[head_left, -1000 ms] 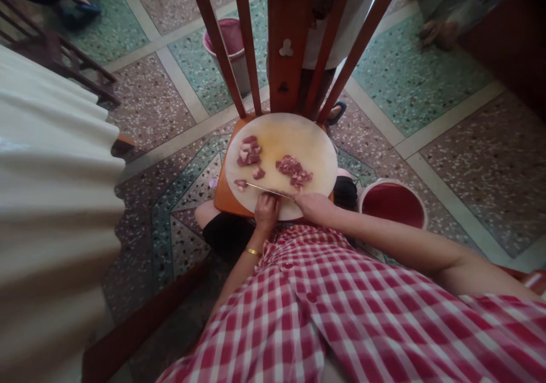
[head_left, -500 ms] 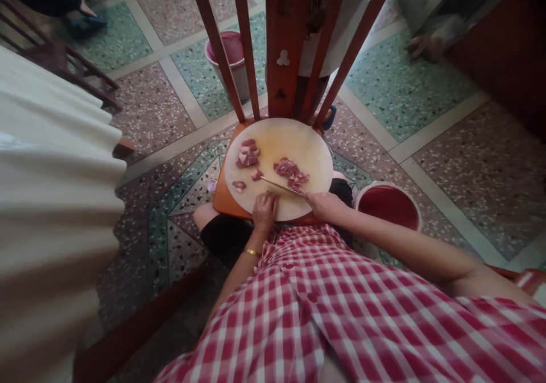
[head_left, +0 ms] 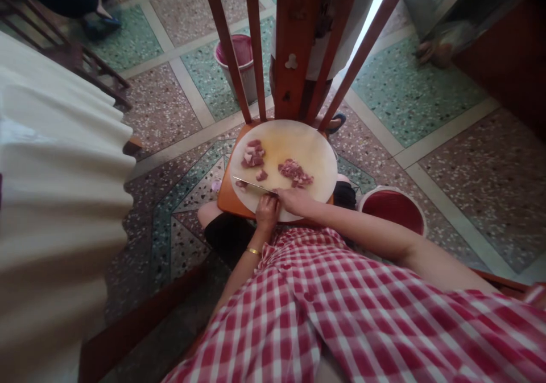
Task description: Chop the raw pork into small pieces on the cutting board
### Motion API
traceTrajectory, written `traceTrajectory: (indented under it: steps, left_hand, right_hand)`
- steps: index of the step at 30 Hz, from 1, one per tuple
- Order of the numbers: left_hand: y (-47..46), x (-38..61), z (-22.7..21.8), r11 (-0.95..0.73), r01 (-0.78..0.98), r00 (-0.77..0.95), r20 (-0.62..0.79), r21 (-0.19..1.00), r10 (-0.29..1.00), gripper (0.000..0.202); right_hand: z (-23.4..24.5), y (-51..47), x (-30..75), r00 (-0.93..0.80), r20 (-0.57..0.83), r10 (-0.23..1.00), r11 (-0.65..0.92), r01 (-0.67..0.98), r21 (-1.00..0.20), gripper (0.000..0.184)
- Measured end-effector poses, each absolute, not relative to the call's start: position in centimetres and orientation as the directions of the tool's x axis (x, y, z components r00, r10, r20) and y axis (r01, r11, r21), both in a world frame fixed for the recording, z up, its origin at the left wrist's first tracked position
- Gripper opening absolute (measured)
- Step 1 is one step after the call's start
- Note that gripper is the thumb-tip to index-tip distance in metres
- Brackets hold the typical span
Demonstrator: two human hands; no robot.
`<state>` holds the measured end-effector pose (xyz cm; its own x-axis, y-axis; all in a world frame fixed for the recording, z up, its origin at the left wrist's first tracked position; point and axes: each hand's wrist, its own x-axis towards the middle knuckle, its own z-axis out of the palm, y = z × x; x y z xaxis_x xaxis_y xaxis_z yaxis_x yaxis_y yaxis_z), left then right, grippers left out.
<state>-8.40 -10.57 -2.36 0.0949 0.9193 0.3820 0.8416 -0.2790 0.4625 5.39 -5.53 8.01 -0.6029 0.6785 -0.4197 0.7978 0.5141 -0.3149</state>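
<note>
A round whitish cutting board [head_left: 315, 149] lies on the orange-brown seat of a wooden chair. My right hand [head_left: 296, 201] is closed around the handle of a kitchen knife [head_left: 256, 185], whose blade points left across the front of the board. My left hand [head_left: 268, 209] rests on the board's near edge, just below the blade, fingers bent and together; anything under them is hidden. Chunks of raw meat [head_left: 255, 154] sit at the board's left, with a single meat piece [head_left: 261, 174] just above the blade. Chopped meat [head_left: 295, 172] forms a small heap right of centre.
The slatted chair back [head_left: 292, 47] rises behind the board. A red-lined bucket [head_left: 392, 212] stands on the floor at right, and a pink-lined bin [head_left: 245, 67] beyond the chair. A pale draped cloth [head_left: 60, 201] hangs at left. Another person's foot [head_left: 335, 122] shows behind the chair.
My right hand and the knife have shifted left and nearer to me, so the blade now lies in front of the single meat piece. My left hand stays at the near edge.
</note>
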Motion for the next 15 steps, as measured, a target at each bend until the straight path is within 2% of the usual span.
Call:
traceTrajectory:
  steps: [3,7,15]
  left_hand:
    - [-10.6,-8.3,-2.1,-0.266,0.836,0.08,0.373,0.479,0.924,0.018]
    - [-10.7,-8.3,-1.5,-0.267,0.815,0.071,0.37,0.514,0.926,0.017]
    - [-11.2,-9.3,-1.5,-0.287,0.801,0.098,0.358,0.525,0.928,0.018]
  right_hand:
    - [8.3,-6.4,8.1,-0.565,-0.474,0.675,0.504,0.823,-0.262,0.04]
    - [9.2,-7.5,11.7,-0.419,-0.546,0.726,0.395,0.903,-0.167,0.033]
    - [10.5,-8.8,10.4,-0.445,-0.557,0.701,0.4,0.892,-0.21,0.036]
